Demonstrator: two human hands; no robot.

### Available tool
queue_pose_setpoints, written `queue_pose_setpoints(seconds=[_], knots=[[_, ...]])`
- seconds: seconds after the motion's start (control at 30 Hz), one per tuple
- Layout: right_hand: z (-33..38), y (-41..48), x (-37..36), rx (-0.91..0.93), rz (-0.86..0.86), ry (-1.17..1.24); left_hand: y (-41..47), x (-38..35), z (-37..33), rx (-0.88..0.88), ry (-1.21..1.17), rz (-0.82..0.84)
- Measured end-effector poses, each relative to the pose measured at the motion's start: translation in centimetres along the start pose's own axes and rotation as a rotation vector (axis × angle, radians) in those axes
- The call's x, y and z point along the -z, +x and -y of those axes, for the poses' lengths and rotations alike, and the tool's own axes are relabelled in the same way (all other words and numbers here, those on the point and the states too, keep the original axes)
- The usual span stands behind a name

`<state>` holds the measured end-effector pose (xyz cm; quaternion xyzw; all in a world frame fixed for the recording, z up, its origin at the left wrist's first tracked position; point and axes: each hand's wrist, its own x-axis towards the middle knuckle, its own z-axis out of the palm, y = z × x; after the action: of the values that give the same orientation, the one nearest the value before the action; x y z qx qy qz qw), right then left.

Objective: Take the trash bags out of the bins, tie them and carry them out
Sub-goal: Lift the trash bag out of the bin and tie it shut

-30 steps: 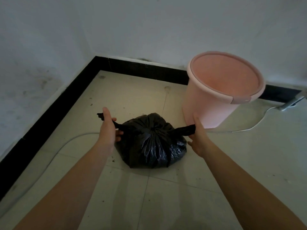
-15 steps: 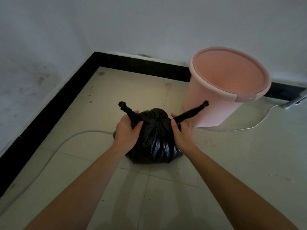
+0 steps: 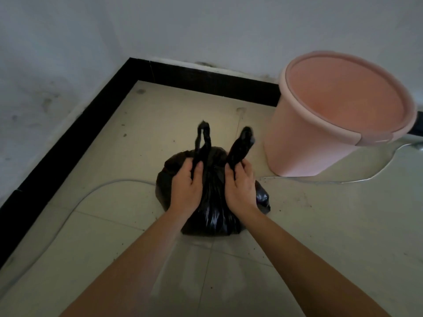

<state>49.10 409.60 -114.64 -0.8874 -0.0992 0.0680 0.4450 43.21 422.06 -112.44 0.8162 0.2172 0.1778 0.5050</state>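
Bag: a black trash bag [image 3: 212, 213] sits on the floor [image 3: 137, 133], just left of the pink bin [image 3: 297, 145] and a little nearer the person; it is apart from the bin wall, not touching it.
Bin: upright, with no liner showing inside, so this bag looks to be already out of it.
Left hand: the left hand [image 3: 185, 184] is clamped round the base of the bag's left ear [image 3: 204, 126], thumb and fingers curled on the plastic.
Right hand: the right hand [image 3: 240, 184] is clamped the same way round the right ear [image 3: 242, 143], on the side nearer the bin.
Bag against hands: the bulk of the bag lies under and between the two hands; both ears stand up out of the fists, pointing away from the person and apart from each other.
Feel, as a guess: thin, soft, glossy film, likely slippery; the bag is small and slumped, so probably light.
Where to hold: low on each ear, close to the gathered neck, as now; the thin film could stretch or tear if pulled hard at the tips.
Step, as a guess: tying, with the ears not yet crossed.
Nearby: a pale hose [image 3: 91, 193] curves along the floor on the far side of the bag from the bin.
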Motion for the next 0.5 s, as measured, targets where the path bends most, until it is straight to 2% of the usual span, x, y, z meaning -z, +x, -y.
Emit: queue_pose_setpoints(seconds=[0.07,0.13,0.3,0.5], knots=[[-2.0,-0.1,-1.3,0.007,0.035,-0.145,-0.8,-1.3,2.8,0.065,0.089,0.046],[-3.8,-0.3,-2.1,0.028,0.014,-0.208,-1.4,-2.2,4.8,0.077,0.228,0.016],[-5.3,0.1,-3.4,0.050,-0.062,-0.125,-0.6,-3.4,6.9,0.139,0.223,0.009],[-6.0,1.1,-4.1,0.019,0.014,-0.123,0.3,-4.3,7.6,0.145,0.265,0.007]])
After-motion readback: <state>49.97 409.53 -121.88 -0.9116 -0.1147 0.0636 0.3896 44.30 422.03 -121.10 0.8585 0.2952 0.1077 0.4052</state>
